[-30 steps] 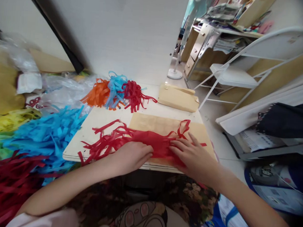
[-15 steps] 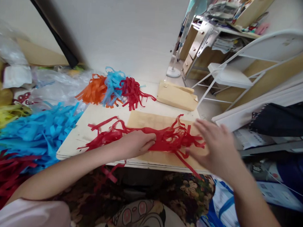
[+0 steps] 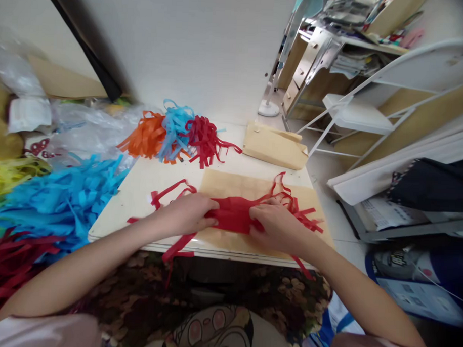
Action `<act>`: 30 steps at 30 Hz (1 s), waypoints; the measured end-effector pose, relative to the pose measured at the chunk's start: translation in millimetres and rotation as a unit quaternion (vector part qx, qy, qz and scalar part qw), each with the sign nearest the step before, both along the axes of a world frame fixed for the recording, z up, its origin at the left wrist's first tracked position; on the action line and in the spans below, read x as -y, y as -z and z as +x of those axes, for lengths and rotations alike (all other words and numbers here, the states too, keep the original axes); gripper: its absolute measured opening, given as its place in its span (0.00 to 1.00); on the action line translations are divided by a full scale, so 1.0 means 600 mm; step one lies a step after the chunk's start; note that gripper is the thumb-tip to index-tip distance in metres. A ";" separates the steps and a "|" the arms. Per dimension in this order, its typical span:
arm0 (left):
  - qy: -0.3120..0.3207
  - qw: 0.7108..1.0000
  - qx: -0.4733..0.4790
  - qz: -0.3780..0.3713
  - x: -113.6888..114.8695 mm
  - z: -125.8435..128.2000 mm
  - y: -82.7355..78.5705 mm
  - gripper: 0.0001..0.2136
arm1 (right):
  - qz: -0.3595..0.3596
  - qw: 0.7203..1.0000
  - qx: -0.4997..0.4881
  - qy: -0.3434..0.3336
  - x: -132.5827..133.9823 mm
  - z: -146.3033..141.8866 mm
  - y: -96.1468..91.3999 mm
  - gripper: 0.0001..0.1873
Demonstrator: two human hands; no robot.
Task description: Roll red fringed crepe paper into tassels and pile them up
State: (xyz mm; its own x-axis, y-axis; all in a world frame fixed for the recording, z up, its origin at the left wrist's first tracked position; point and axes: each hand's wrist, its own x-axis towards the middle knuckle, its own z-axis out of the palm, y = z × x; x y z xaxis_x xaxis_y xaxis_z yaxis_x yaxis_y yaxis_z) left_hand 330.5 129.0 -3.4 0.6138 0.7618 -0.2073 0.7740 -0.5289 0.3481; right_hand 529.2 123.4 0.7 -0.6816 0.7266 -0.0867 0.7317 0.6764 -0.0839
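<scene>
A red fringed paper strip (image 3: 233, 213) lies across a tan paper sheet (image 3: 219, 182) at the front of the small table. Its middle is a flat uncut band, and loose red strips splay out at both ends. My left hand (image 3: 195, 212) grips the band's left end, thumb toward the middle. At its right end my right hand (image 3: 271, 221) is closed on it the same way. Some strips hang over the table's front edge. The fringe beneath both hands is partly hidden.
Orange (image 3: 147, 136), light blue (image 3: 177, 128) and dark red tassels (image 3: 205, 139) sit at the table's back left. A folded tan paper packet (image 3: 274, 145) lies back right. Blue fringed paper (image 3: 67, 198) is heaped at the left. A white folding chair (image 3: 364, 115) stands beyond.
My right hand has come down leftward from the air and taken hold of the band's right end. My left hand has shifted left, and the band's middle now shows flat.
</scene>
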 end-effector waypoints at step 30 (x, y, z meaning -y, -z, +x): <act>-0.005 0.995 0.086 -0.044 -0.004 0.018 -0.006 0.10 | -0.294 0.952 -0.088 -0.009 -0.046 -0.031 -0.032 0.15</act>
